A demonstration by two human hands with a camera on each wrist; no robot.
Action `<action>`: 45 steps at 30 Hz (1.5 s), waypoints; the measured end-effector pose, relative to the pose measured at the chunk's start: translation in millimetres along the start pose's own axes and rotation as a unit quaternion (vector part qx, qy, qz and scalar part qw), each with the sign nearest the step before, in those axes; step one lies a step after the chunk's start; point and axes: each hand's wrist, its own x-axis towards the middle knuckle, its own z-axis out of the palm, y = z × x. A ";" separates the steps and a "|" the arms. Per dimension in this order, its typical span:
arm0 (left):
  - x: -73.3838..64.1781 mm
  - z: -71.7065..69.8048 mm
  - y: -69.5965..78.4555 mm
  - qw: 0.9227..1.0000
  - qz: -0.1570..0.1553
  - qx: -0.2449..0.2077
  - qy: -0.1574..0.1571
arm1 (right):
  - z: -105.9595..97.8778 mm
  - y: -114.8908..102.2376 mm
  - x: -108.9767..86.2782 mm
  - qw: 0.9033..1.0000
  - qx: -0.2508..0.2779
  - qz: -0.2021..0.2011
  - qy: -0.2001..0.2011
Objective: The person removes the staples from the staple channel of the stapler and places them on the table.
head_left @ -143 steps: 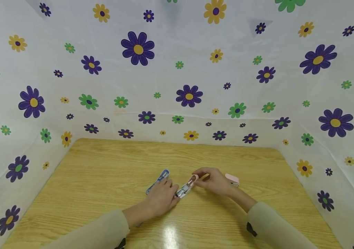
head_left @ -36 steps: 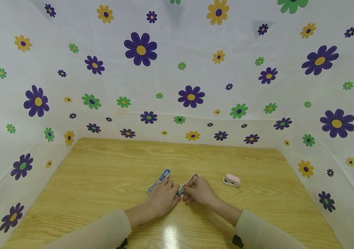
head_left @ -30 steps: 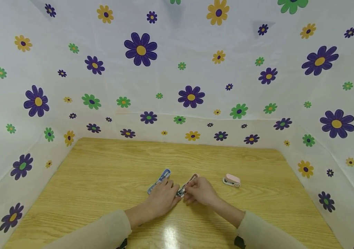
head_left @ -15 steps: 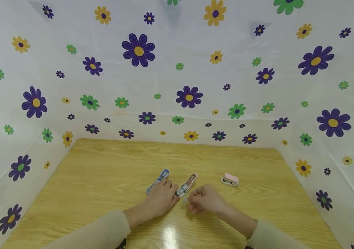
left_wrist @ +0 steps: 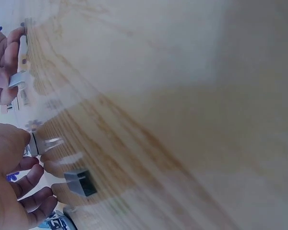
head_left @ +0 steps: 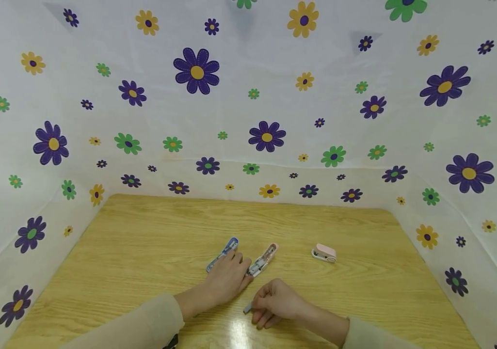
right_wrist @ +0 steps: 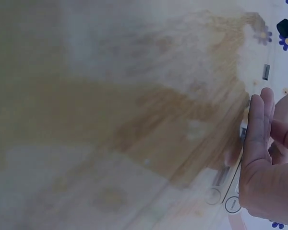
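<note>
My left hand [head_left: 228, 277] pinches the near end of an open pink-and-white stapler [head_left: 262, 261] between thumb and fingers. Its lid is folded back, with the metal inside showing. Under the same hand's other fingers lies a blue stapler [head_left: 223, 254], also opened out and partly covered. Nearer the front, my right hand [head_left: 276, 305] pinches a short grey strip of staples [head_left: 248, 308] between thumb and fingertips. That strip [left_wrist: 18, 78] shows as a silvery bar in the left wrist view. Part of it is hidden by the fingers.
A second pink-and-white stapler [head_left: 324, 252], closed, stands at the right on the wooden table [head_left: 165, 223]. A small dark grey block [left_wrist: 80, 182], like a staple strip, lies near my left hand in the left wrist view. Flower-patterned cloth [head_left: 231, 106] surrounds the table.
My right hand has moved from the open pink stapler toward the front of the table, now carrying the staple strip. My left hand has stayed on the staplers.
</note>
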 end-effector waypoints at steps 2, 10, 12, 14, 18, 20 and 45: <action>-0.3 0.2 -0.1 1.000 -0.002 -0.001 -0.002 | 1.1 1.0 0.2 1.000 0.001 0.002 0.003; -0.2 -0.2 -0.2 1.000 -0.006 0.000 0.005 | -11.9 2.6 -3.6 0.999 -0.003 -0.031 0.008; -0.3 -0.3 0.1 1.000 -0.007 -0.002 0.004 | -20.4 3.6 -6.7 0.999 -0.008 -0.053 0.002; -0.4 -0.6 0.7 1.000 -0.007 -0.002 0.000 | -29.8 4.6 -10.5 0.996 -0.024 -0.081 -0.002; -0.1 -0.6 2.1 1.000 -0.009 0.001 -0.003 | -47.6 6.5 -19.8 0.989 -0.067 -0.130 0.008; 0.3 0.0 2.4 1.000 -0.010 0.003 -0.003 | -55.6 7.1 -24.5 0.984 -0.095 -0.148 0.020; 0.7 3.1 1.6 1.000 -0.008 0.010 -0.006 | -155.3 29.4 -41.2 0.814 -0.394 -0.299 0.303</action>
